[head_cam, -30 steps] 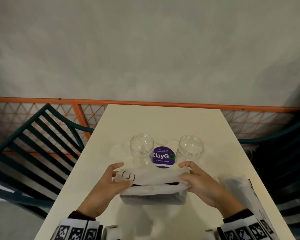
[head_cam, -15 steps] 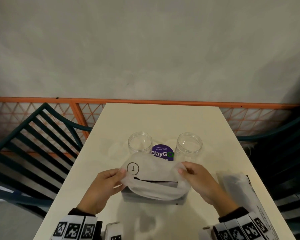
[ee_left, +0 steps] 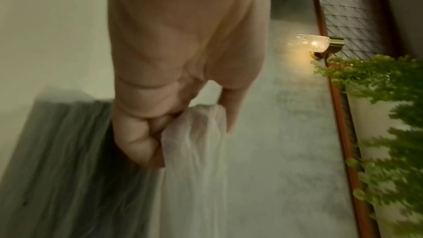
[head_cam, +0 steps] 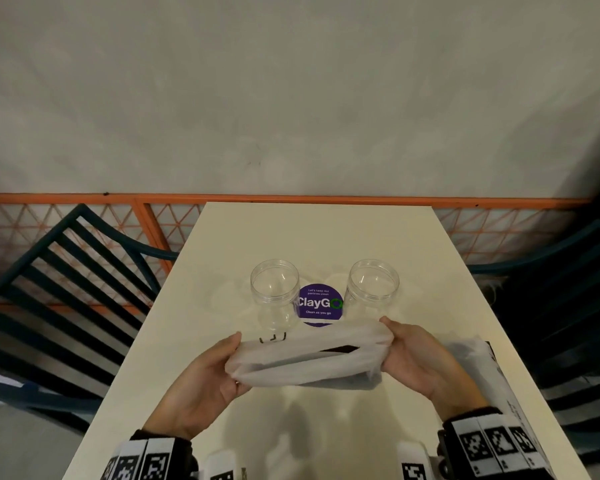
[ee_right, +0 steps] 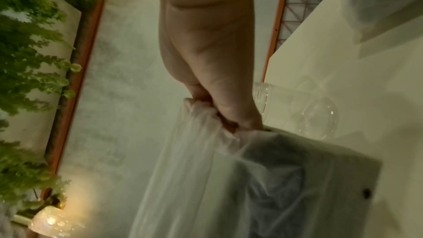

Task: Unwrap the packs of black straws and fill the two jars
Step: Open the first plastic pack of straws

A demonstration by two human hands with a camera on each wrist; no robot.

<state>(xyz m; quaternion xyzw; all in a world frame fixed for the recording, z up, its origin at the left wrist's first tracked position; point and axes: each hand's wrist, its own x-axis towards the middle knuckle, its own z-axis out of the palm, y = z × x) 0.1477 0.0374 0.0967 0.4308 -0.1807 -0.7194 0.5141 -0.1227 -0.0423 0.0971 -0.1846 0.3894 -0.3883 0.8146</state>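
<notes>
Both grips pinch bunched wrapper ends: left hand (head_cam: pixel 201 382) and right hand (head_cam: pixel 420 358) hold the straw pack (head_cam: pixel 309 358); above the table (head_cam: pixel 319 237).

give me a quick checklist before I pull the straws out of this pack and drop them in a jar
1. Left hand grips the wrapper: ok.
2. Right hand grips the other end: ok.
3. Wrapper open, black straws showing through the gap: ok.
4. Left jar upright, lidless, empty: ok.
5. Right jar the same: ok.
6. A hand free to take the straws: not ok, both hold the wrapper.
</notes>
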